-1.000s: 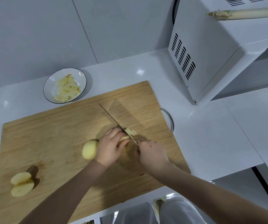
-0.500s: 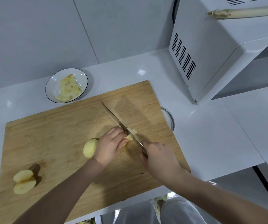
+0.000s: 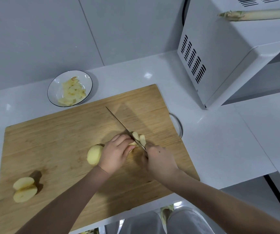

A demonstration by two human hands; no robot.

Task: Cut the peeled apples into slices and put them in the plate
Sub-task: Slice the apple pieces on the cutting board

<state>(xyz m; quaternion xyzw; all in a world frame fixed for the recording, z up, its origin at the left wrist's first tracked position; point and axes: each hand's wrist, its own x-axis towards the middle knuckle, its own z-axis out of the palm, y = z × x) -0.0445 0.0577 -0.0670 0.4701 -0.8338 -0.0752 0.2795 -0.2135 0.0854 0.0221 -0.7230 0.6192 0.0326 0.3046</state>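
Right hand (image 3: pixel 159 159), clamped on the knife (image 3: pixel 119 123), holds its blade slanting away-left across the apple piece (image 3: pixel 132 143), between the left hand (image 3: pixel 117 152) gripping that piece and the cut slices (image 3: pixel 140 137).

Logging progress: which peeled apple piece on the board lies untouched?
The split pale-yellow apple at the wooden board's near-left corner; the left hand holds the other piece.

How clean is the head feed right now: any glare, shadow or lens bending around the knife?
Head view: knife crisp, no motion blur; its broad soft shadow falls on the cutting board right of the blade; small glare spots on the counter; left hand hides most of the apple; wide-angle lens skews the microwave.
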